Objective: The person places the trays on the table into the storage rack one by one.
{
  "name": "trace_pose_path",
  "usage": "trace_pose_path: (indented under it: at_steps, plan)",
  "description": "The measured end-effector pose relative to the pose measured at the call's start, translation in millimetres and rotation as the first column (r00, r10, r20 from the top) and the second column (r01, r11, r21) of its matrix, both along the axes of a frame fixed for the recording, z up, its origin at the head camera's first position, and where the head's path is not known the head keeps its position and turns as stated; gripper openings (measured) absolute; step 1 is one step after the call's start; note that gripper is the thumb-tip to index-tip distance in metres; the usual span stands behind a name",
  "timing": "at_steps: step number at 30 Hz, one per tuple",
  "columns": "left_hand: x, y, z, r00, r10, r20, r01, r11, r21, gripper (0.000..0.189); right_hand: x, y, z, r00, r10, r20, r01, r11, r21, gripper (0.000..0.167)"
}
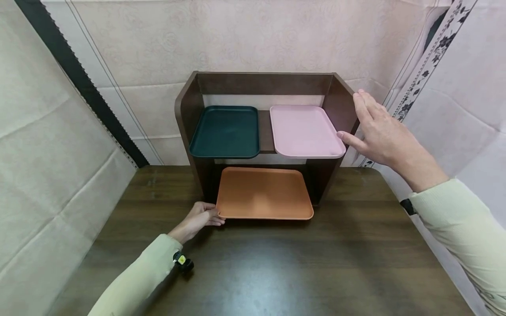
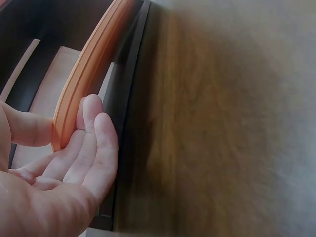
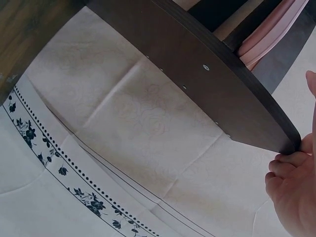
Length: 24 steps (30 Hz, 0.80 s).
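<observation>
An orange tray point(image 1: 265, 193) lies on the lower level of a dark brown two-tier shelf point(image 1: 265, 83), its front edge jutting out. At the tray's front left corner, my left hand point(image 1: 200, 219) pinches the rim; the left wrist view shows the thumb above and fingers point(image 2: 101, 148) beneath. My right hand point(image 1: 381, 129) is raised at the shelf's right side panel point(image 3: 197, 69), fingers straight and thumb spread. In the right wrist view its fingertips are right at the panel's corner. On the upper tier, a dark green tray point(image 1: 225, 131) sits left and a pink tray point(image 1: 306, 131) right.
The shelf stands at the back of a dark wooden table point(image 1: 276, 272). Pale patterned cloth point(image 1: 253, 39) hangs behind it and along both sides. A floral border strip point(image 1: 432, 66) runs down the right cloth.
</observation>
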<state>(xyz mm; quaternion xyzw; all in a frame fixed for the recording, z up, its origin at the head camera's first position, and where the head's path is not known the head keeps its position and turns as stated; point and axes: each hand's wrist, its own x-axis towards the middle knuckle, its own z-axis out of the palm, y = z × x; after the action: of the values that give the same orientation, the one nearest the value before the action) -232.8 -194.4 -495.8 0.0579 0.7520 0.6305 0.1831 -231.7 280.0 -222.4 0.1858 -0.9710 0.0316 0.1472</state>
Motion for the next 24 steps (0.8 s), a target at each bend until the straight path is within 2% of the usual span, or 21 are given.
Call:
trace_pose_path:
  at_steps: [7,12,15,19,24]
  plan:
    - [-14.1,9.9,1.0,0.998,0.056,-0.013,-0.056,0.998,0.018,0.036,0.2,-0.6,0.3,1.0,0.009,-0.003,-0.009,1.0,0.001,0.098]
    - [-19.3,14.3,-3.0,0.997,0.078,-0.016,-0.078,0.996,0.036,0.039,0.6,-0.2,0.4,1.0,0.0,0.0,0.0,1.0,0.0,0.098]
    - [-20.1,16.1,-4.8,0.992,0.127,-0.014,-0.126,0.991,0.039,0.039,1.2,-0.5,1.1,1.0,-0.006,0.008,0.006,1.0,0.0,0.098]
    - [-17.3,19.1,-6.1,0.971,0.239,-0.006,-0.238,0.969,0.059,0.041,0.5,-1.0,0.0,1.0,0.0,0.007,0.0,1.0,-0.003,0.098]
    - [-11.4,25.4,-7.3,0.925,0.38,0.005,-0.377,0.918,0.122,0.041,-0.2,-0.5,-1.1,1.0,0.004,-0.002,-0.004,1.0,-0.011,0.098]
